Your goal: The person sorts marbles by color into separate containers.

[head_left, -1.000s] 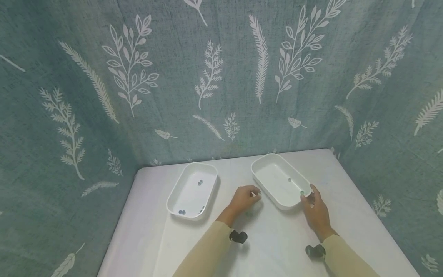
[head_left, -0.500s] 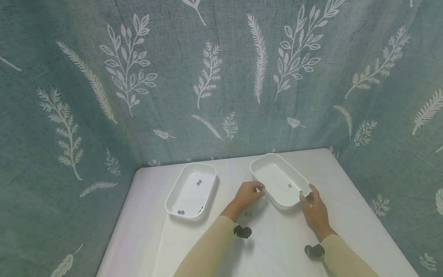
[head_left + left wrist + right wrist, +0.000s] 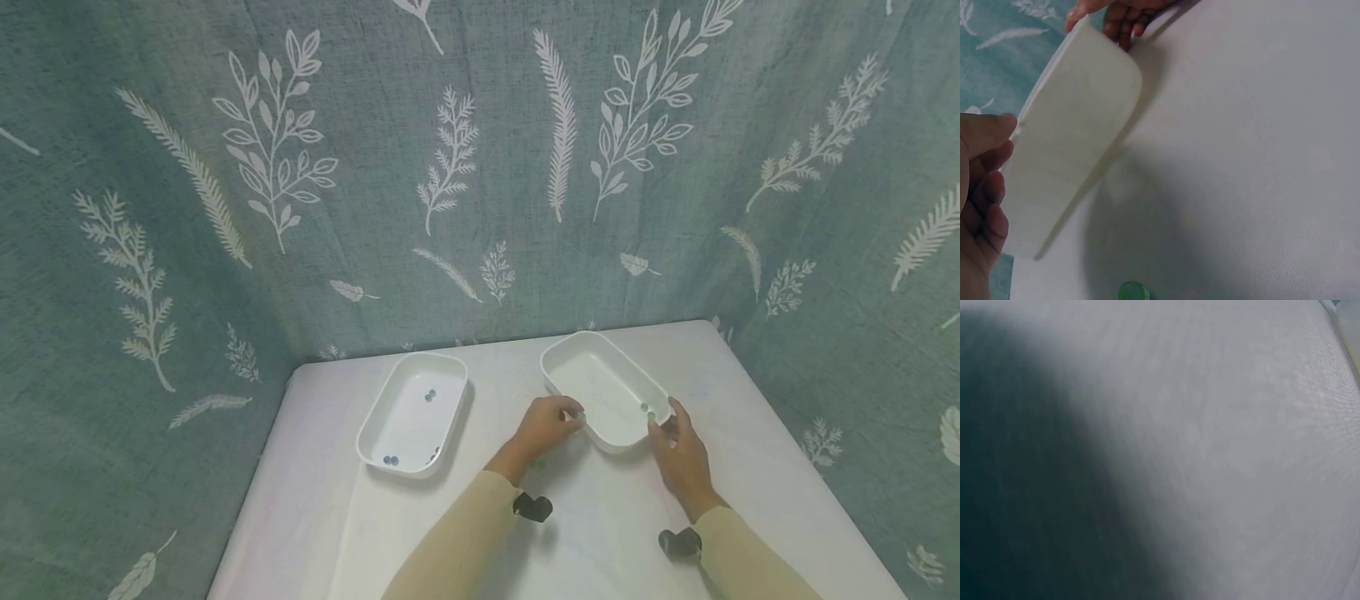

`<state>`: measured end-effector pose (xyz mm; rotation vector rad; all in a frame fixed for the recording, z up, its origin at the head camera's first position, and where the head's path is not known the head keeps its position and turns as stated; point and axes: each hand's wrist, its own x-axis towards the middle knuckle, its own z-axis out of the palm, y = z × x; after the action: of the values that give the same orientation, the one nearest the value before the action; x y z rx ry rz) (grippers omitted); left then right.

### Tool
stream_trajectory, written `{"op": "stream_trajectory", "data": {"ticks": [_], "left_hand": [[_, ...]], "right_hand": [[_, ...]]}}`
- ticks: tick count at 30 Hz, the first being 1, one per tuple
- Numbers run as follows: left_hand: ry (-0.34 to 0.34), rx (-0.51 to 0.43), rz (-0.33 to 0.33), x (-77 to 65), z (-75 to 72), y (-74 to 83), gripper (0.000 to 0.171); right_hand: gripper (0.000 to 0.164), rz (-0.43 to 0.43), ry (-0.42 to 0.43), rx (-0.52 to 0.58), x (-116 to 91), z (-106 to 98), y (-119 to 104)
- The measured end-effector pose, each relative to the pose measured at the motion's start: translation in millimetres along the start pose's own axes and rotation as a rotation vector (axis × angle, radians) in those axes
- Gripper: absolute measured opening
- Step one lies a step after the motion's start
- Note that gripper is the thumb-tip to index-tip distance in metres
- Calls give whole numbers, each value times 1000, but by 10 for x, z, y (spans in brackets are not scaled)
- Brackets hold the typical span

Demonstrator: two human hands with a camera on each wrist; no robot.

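Observation:
My right hand grips the near right corner of a white rectangular tray, thumb at the rim and fingers outside. A green marble and a clear one lie inside by that corner. At the tray's left side, my left hand pinches what looks like a small clear marble between thumb and index finger, close to the rim. Its other fingers curl beside the tray's outer wall. On the table beneath this hand lies green glass, seen as a round green marble in the left wrist view.
A second white tray stands on the left, with several bluish marbles in it. Both trays are on a white-covered table. A green leaf-patterned curtain encloses the back and sides. The right wrist view shows mostly pale cloth and a dark blur.
My left hand has moved right, up to the tray's rim. Inside that tray the clear marble has rolled toward the near right corner. My right hand keeps its grip.

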<state>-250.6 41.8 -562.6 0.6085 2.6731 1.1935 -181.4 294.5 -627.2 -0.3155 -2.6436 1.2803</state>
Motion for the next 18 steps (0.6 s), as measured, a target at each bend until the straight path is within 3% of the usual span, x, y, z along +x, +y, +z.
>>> {"op": "stream_trajectory", "data": {"ticks": [18], "left_hand": [[-12, 2, 42, 32, 44, 16, 19]], "right_hand": [[73, -31, 25, -4, 18, 17, 33]]}}
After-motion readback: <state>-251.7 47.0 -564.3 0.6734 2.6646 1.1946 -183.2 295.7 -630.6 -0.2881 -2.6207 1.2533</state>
